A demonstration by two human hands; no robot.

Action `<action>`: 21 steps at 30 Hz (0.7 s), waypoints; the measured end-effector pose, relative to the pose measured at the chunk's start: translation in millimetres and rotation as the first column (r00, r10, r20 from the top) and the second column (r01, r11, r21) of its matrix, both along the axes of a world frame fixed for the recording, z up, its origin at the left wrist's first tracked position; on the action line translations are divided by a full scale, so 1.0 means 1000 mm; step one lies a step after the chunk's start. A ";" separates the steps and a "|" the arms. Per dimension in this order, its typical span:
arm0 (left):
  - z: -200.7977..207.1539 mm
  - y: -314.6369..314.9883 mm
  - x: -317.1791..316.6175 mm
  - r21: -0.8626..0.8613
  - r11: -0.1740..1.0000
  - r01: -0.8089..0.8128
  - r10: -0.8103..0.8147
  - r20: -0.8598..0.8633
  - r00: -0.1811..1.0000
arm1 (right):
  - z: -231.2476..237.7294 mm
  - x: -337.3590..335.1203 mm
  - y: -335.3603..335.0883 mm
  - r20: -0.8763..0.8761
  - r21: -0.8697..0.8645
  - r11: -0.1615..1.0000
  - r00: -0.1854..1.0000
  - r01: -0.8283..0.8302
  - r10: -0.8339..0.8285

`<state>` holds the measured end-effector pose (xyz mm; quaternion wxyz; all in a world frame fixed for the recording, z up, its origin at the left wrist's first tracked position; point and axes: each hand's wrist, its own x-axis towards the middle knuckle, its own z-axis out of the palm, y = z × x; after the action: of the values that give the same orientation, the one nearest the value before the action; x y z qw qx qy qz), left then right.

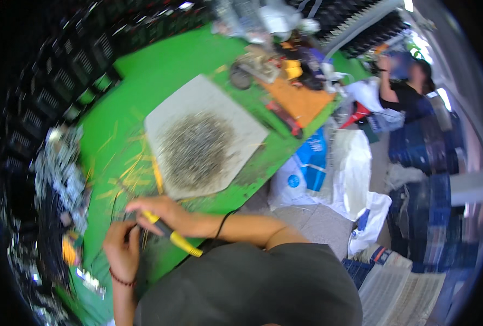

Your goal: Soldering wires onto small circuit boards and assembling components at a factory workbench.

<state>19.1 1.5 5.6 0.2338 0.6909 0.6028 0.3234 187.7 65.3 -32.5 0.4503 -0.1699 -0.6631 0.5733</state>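
My right hand [171, 213] is closed around a tool with a yellow-and-black handle [179, 241]. Its working end is hidden by my fingers, so its exact kind does not show. Just to the left, my left hand [123, 247] has its fingers bent together in a pinch, close to the right fingertips. Something dark and thin seems to lie between the hands, too blurred to name. Both hands are over the near left part of a green work table [165, 54]. Beyond them lies a pale board [168, 111] with a dark, worn, scratched middle.
Yellow strips [130, 176] are scattered left of the board. Black bins [73, 65] and a grey-blue bundle of parts [62, 165] line the left side. An orange sheet [301, 100] and a red-and-black tool [284, 118] lie far right. White sacks [350, 171] stand beside the table; a person [404, 89] is beyond.
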 end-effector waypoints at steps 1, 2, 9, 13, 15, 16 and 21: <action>-0.005 0.000 0.001 -0.017 1.000 -0.010 0.010 0.004 1.000 | -0.003 0.000 -0.002 0.045 -0.074 0.997 0.999 -0.010 0.013; -0.003 0.005 0.004 0.000 1.000 0.021 -0.021 0.008 1.000 | -0.012 0.002 -0.005 -0.004 -0.202 0.979 1.000 -0.023 0.022; -0.007 0.013 0.014 -0.049 0.999 -0.013 0.026 0.288 0.957 | -0.001 0.012 -0.008 0.021 -0.451 0.883 0.991 0.130 -0.135; -0.007 0.008 0.012 -0.153 0.984 -0.088 0.137 0.344 0.929 | -0.004 0.009 -0.008 0.015 -0.474 0.873 0.992 0.115 -0.123; -0.006 0.008 0.010 -0.145 0.987 -0.066 0.110 0.319 0.941 | -0.006 0.008 -0.011 0.023 -0.468 0.877 0.994 0.107 -0.109; -0.008 0.007 0.010 -0.144 0.987 -0.068 0.111 0.319 0.941 | -0.006 0.008 -0.010 0.026 -0.454 0.884 0.993 0.111 -0.111; -0.018 0.005 0.007 -0.112 0.989 -0.091 0.126 0.353 0.927 | -0.009 0.011 -0.012 0.074 -0.202 0.941 0.962 0.271 -0.262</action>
<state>26.3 6.2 -12.4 0.3538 0.5741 0.6018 0.4278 198.4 53.0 -41.8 0.4876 -0.3181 -0.5797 0.5701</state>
